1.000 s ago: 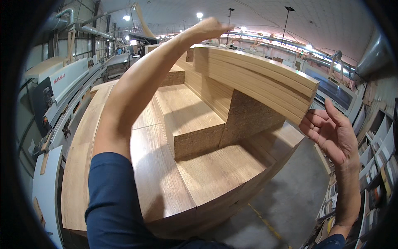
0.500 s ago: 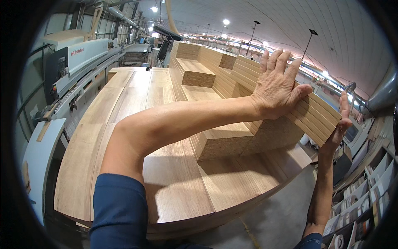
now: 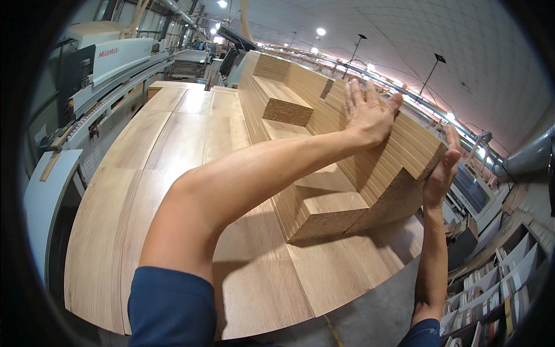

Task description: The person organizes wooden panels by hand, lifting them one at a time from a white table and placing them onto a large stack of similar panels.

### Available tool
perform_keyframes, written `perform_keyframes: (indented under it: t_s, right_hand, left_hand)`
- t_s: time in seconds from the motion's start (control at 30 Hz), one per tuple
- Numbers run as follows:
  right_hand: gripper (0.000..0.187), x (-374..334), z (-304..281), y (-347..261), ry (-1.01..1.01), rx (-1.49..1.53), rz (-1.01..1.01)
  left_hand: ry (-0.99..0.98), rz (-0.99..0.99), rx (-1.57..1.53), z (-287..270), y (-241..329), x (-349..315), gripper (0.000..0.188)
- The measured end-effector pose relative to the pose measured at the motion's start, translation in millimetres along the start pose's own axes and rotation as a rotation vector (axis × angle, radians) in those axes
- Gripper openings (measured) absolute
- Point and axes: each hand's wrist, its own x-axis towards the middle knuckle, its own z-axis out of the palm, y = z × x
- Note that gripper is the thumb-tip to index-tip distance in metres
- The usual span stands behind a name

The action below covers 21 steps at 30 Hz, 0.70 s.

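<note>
Two hands are on the work, and going from the left side across, we first see the long grey machine with its roller track running along the edge of the floor space, then the broad low stack of wood-grain boards lying flat and serving as our worktop. On it, further right, sits the stepped pile of boards, its raw chipboard ends facing us in several levels. Our left arm reaches across the whole width, and our left hand lies flat, fingers spread, on the top face of the highest bundle of boards, which stands tilted, leaning back against the pile rather than lying level. Nothing is clasped there: the grip is slack, palm pressing only. At the far right our right hand cups the outer end of the same bundle, fingers curled round its corner, so that grip is closed on the boards from the side. We judge the handling to be partway: the bundle is between both hands and raised on edge, but it is not yet squared up with the steps below, and its ends do not sit flush with the others. The lower levels look settled and neat. Beyond the right hand, racks of rolled edge strip fill the corner, and the concrete floor shows below the stack.
</note>
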Motion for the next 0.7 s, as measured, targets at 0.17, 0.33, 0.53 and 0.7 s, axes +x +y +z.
perform_keyframes:
  t_s: [0.17,0.33,0.53,0.7]
  right_hand:
    - [0.093,2.0,14.7,4.3,-0.014,-0.059,0.004]
    - [0.094,3.7,19.8,5.0,-0.032,-0.056,0.009]
    - [0.096,3.7,20.9,5.2,-0.017,-0.071,0.016]
    - [0.096,1.4,22.1,7.0,-0.011,-0.067,0.040]
  left_hand:
    - [0.089,0.013,0.002,1.7,-17.1,17.2,0.116]
    - [0.090,-0.010,-0.032,3.2,-23.0,20.4,0.115]
    - [0.081,-0.015,-0.015,3.7,-21.6,21.7,0.112]
    - [0.100,-0.020,-0.034,5.0,-23.0,19.5,0.112]
